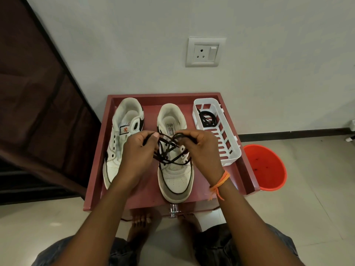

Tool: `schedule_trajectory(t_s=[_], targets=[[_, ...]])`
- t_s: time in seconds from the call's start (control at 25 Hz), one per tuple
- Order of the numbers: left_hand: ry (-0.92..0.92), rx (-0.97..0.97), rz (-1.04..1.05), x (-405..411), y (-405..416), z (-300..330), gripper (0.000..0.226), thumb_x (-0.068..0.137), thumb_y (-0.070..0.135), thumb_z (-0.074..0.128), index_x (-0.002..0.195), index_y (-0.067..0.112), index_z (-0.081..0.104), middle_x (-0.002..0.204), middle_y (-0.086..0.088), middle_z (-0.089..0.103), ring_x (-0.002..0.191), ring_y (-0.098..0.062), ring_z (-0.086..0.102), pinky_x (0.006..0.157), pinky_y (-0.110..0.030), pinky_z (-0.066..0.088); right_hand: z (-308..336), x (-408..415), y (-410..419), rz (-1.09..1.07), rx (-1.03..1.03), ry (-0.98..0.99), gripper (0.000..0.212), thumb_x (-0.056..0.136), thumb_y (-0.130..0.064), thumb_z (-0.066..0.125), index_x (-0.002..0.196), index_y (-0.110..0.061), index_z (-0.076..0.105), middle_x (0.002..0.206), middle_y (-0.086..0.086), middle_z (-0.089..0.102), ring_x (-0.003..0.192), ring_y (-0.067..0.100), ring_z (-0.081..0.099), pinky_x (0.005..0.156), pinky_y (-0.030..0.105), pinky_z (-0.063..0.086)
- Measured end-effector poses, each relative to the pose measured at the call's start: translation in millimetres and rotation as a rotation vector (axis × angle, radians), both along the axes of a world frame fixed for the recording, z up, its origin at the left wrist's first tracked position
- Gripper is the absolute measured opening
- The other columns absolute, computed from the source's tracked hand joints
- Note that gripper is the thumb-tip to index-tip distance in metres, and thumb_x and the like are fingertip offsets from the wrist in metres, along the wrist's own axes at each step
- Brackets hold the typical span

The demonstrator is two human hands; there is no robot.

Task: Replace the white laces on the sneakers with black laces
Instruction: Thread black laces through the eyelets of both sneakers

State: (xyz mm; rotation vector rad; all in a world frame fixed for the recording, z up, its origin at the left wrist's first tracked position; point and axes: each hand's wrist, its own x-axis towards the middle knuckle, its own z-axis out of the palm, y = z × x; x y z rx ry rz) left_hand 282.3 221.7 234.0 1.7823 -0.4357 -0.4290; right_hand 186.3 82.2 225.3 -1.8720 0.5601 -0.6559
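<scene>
Two white sneakers stand side by side on a reddish tray-topped table (247, 169). The right sneaker (175, 181) has a black lace (169, 150) threaded through its eyelets. My left hand (137, 152) pinches one end of that lace above the shoe's tongue. My right hand (201, 150) grips the other end, and the two strands cross between the hands. The left sneaker (123, 135) lies beside my left hand with bare eyelets and no lace. A second black lace (207, 118) lies coiled in a white slotted basket (228, 150) at the tray's right.
An orange bucket (267, 167) stands on the tiled floor to the right of the table. A white wall with a socket (205, 52) is behind. A dark cabinet (34, 112) fills the left. My bare feet are under the table's front edge.
</scene>
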Motion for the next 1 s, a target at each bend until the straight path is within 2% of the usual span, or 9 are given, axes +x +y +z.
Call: schedule_trajectory(t_s=[0.12,0.24,0.44,0.6,0.68,0.76,0.84,0.92,1.0], targets=[[0.077,-0.038,0.134,5.5,2.8,-0.3,0.024,0.1,0.017,0.053,0.083,0.019,0.07,0.066,0.009,0.07,0.059,0.0,0.064,0.057,-0.021,0.051,0.9,-3.7,-17.4,-0.221,0.215,0.011,0.018,0.088,-0.009,0.063,0.082,-0.021,0.075,0.062,-0.005,0.064,0.054,0.019,0.054,0.05,0.031,0.047],[0.138,-0.075,0.112,5.7,2.6,6.8,0.025,0.099,0.02,0.056,0.078,0.017,0.067,0.067,0.01,0.068,0.058,0.005,0.062,0.053,-0.009,0.044,0.2,-8.6,-29.6,-0.256,0.361,0.133,0.007,0.086,-0.013,0.068,0.082,-0.013,0.073,0.057,-0.001,0.051,0.048,0.011,0.043,0.044,0.021,0.037],[0.154,-0.165,-0.016,3.3,3.9,11.9,0.04,0.105,0.027,0.045,0.086,0.002,0.069,0.069,-0.001,0.067,0.066,-0.012,0.063,0.065,-0.018,0.053,3.7,-14.1,-45.7,0.143,-0.196,0.508,0.028,0.078,-0.001,0.069,0.1,-0.016,0.074,0.078,-0.012,0.061,0.075,0.006,0.059,0.067,0.012,0.046],[0.092,-0.238,0.052,10.3,5.0,16.6,0.036,0.107,0.023,0.039,0.094,0.012,0.07,0.08,0.003,0.067,0.076,-0.01,0.06,0.069,-0.02,0.05,4.5,-24.0,-56.0,0.304,-0.361,0.801,0.013,0.085,-0.014,0.069,0.078,-0.005,0.075,0.079,0.007,0.072,0.074,0.02,0.066,0.074,0.034,0.057],[0.088,-0.243,-0.03,8.3,4.9,18.5,0.034,0.107,0.021,0.038,0.096,0.013,0.069,0.068,0.001,0.055,0.064,-0.014,0.051,0.059,-0.026,0.045,5.3,-25.2,-47.3,0.195,-0.501,0.74,0.031,0.09,-0.028,0.064,0.072,-0.004,0.068,0.072,0.01,0.067,0.068,0.021,0.062,0.068,0.038,0.054],[0.155,-0.226,-0.169,-1.1,3.9,21.1,0.03,0.107,0.021,0.038,0.103,0.014,0.067,0.06,0.003,0.04,0.049,-0.011,0.036,0.046,-0.022,0.031,16.8,-23.4,-22.6,0.063,-0.484,0.461,0.036,0.093,-0.042,0.059,0.076,-0.011,0.069,0.073,0.002,0.067,0.07,0.016,0.062,0.068,0.039,0.052],[0.235,-0.192,-0.306,-11.4,1.8,27.2,0.027,0.107,0.024,0.039,0.11,0.017,0.065,0.06,0.005,0.034,0.046,-0.007,0.025,0.042,-0.019,0.02,31.5,-17.3,5.5,0.1,-0.127,0.196,0.033,0.092,-0.048,0.058,0.097,-0.019,0.073,0.089,-0.006,0.072,0.083,0.011,0.067,0.079,0.037,0.056],[0.28,-0.164,-0.406,-15.5,3.8,32.7,0.026,0.106,0.027,0.04,0.109,0.019,0.064,0.059,0.004,0.032,0.046,-0.008,0.022,0.044,-0.022,0.015,40.4,-11.1,26.4,0.307,0.202,0.113,0.034,0.097,-0.039,0.054,0.119,-0.015,0.065,0.105,0.003,0.071,0.098,0.017,0.068,0.092,0.037,0.055],[0.283,-0.13,-0.474,-13.5,10.3,35.2,0.03,0.105,0.029,0.042,0.105,0.01,0.065,0.057,0.002,0.033,0.045,-0.008,0.022,0.044,-0.023,0.015,42.3,-12.5,34.1,0.446,0.242,0.069,0.03,0.101,-0.024,0.05,0.12,-0.006,0.062,0.096,0.011,0.072,0.091,0.027,0.07,0.087,0.038,0.057]])
